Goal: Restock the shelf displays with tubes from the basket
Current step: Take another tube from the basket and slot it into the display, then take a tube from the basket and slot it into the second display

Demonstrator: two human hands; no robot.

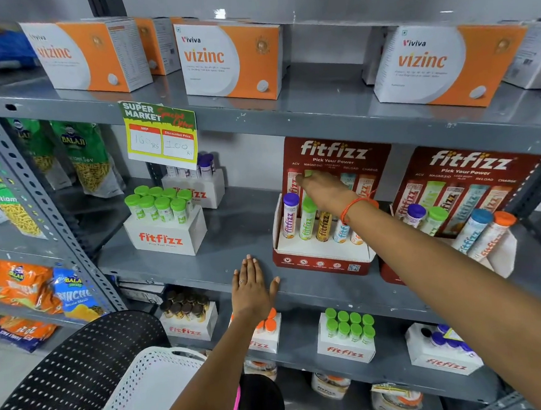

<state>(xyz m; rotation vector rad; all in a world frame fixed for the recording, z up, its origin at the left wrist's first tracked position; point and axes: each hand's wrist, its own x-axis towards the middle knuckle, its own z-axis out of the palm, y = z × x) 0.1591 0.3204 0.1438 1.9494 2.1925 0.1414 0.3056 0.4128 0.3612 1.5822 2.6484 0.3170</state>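
Right hand (325, 189) reaches into red display (322, 258); left hand (252, 289) flat on shelf (177, 269)

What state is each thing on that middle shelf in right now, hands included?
Left hand: open, flat on shelf edge.
Right hand: reaching into red display, grip hidden.
Red display: partly filled, tubes upright.
Second red display: tubes leaning.
White box: full of green-capped tubes.
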